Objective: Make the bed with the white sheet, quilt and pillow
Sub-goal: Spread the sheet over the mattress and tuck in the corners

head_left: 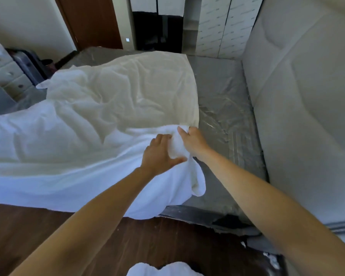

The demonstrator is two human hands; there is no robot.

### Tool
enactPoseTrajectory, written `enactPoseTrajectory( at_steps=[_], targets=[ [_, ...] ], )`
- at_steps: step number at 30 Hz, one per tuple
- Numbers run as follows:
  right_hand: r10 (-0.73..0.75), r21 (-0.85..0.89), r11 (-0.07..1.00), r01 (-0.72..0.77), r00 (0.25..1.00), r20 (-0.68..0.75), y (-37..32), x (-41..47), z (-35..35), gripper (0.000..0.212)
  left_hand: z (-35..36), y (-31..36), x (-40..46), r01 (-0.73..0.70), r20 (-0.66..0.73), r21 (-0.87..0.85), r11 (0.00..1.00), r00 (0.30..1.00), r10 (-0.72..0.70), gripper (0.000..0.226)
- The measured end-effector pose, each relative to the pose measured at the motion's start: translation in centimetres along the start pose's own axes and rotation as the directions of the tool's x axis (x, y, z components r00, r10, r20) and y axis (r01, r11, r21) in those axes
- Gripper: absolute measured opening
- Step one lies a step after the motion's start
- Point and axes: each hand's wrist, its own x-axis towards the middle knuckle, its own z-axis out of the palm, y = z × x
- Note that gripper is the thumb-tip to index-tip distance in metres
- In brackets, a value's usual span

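A rumpled white sheet [100, 108] covers the left part of the bed and hangs over its near edge toward the floor. My left hand [159, 152] and my right hand [193, 141] both pinch the sheet's bunched edge close together, near the middle of the bed. To the right, the mattress [225, 108] lies bare, wrapped in shiny grey plastic. A padded light headboard [303, 108] rises along the bed's right side. More white fabric [159, 268] shows at the bottom edge of the view. No pillow can be picked out.
Dark wooden floor [28, 232] lies in front of the bed. A drawer unit [6, 74] and a dark suitcase [31, 64] stand at the left. A brown door [90, 20] and a wardrobe [217, 26] are at the far end.
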Motion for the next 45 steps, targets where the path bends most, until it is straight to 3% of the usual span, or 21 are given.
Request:
enactPoseTrajectory(
  at_steps=[3, 4, 6, 8, 10, 12, 17, 20, 23, 26, 27, 29, 31, 36, 38, 41, 43, 45],
  targets=[
    [0.050, 0.300, 0.951, -0.074, 0.995, 0.089, -1.1, -0.9, -1.0, 0.037, -0.1, 1.3, 1.1, 0.107, 0.016, -0.030, 0.994, 0.994, -0.107, 0.041],
    [0.053, 0.445, 0.891, -0.088, 0.994, 0.092, -1.2, -1.1, -1.8, 0.035, -0.9, 1.0, 1.4, 0.115, 0.006, -0.081, 0.990, 0.993, -0.115, 0.043],
    [0.165, 0.580, 0.809, -0.097, 0.984, -0.065, 0.6, -0.9, -2.7, 0.032, -3.0, 0.0, 1.9, 0.164, 0.004, -0.232, 0.959, 0.986, -0.168, 0.053],
    [0.295, 0.480, 0.850, -0.217, 0.951, -0.093, 3.4, -1.7, -1.8, 0.041, -4.8, -1.3, 2.0, 0.202, -0.039, -0.398, 0.895, 0.971, -0.236, 0.055],
    [0.399, 0.274, 0.850, -0.450, 0.889, 0.224, 5.1, -3.7, 1.2, 0.067, -5.9, -1.9, 1.9, 0.220, -0.035, -0.473, 0.853, 0.963, -0.268, 0.055],
    [0.318, 0.135, 0.903, -0.407, 0.847, 0.425, 5.9, -4.9, 4.5, 0.082, -6.3, -2.1, 1.7, 0.232, 0.036, -0.463, 0.856, 0.969, -0.244, 0.055],
    [0.049, 0.103, 0.992, -0.074, 0.974, 0.221, 4.6, -4.7, 5.7, 0.021, -6.6, -5.2, 1.3, 0.303, 0.118, -0.344, 0.889, 0.953, -0.279, 0.060],
    [0.033, 0.083, 0.996, -0.041, 0.995, 0.095, 5.9, -5.5, 2.5, 0.021, -4.8, -7.3, 1.1, 0.363, 0.238, -0.063, 0.930, 0.910, -0.339, 0.070],
    [0.111, 0.004, 0.994, -0.111, 0.994, -0.017, 9.4, -7.1, -0.4, 0.046, -1.7, -5.6, 0.6, 0.272, 0.372, 0.149, 0.951, 0.876, -0.309, 0.065],
    [0.278, 0.182, 0.952, -0.245, 0.942, -0.187, 11.6, -8.7, -4.2, 0.045, 1.1, -2.2, 0.7, 0.113, 0.404, 0.241, 0.964, 0.891, -0.205, 0.050],
    [0.314, 0.228, 0.937, -0.264, 0.924, -0.218, 12.1, -9.3, -6.0, 0.043, 2.1, -0.7, 0.7, 0.066, 0.393, 0.233, 0.970, 0.906, -0.156, 0.056],
    [0.343, 0.265, 0.923, -0.278, 0.906, -0.246, 13.1, -10.7, -9.5, 0.046, 3.9, 3.0, 0.6, -0.027, 0.369, 0.135, 0.990, 0.929, -0.025, 0.080],
    [0.345, 0.276, 0.922, -0.271, 0.899, -0.269, 14.3, -12.3, -12.9, 0.049, 6.3, 8.2, 0.1, -0.110, 0.400, -0.038, 0.993, 0.909, 0.116, 0.095],
    [0.358, 0.308, 0.913, -0.268, 0.889, -0.287, 17.8, -16.1, -17.6, 0.049, 11.9, 17.4, -1.0, -0.249, 0.521, -0.234, 0.940, 0.784, 0.338, 0.097],
    [0.378, 0.332, 0.903, -0.272, 0.871, -0.315, 20.2, -18.3, -20.4, 0.049, 15.2, 20.6, -1.7, -0.283, 0.653, -0.182, 0.942, 0.682, 0.330, 0.085],
    [0.449, 0.430, 0.863, -0.265, 0.792, -0.413, 24.4, -21.7, -24.6, 0.048, 19.2, 24.1, -2.7, -0.343, 0.800, 0.011, 0.939, 0.567, 0.198, 0.063],
    [0.522, 0.394, 0.841, -0.371, 0.747, -0.412, 28.4, -24.0, -27.0, 0.044, 21.0, 25.9, -3.6, -0.362, 0.798, 0.076, 0.929, 0.581, 0.161, 0.064],
    [0.621, 0.125, 0.783, -0.609, 0.757, -0.204, 32.4, -25.9, -28.9, 0.031, 22.9, 27.9, -4.0, -0.364, 0.729, 0.081, 0.928, 0.657, 0.194, 0.055]
  ],
)
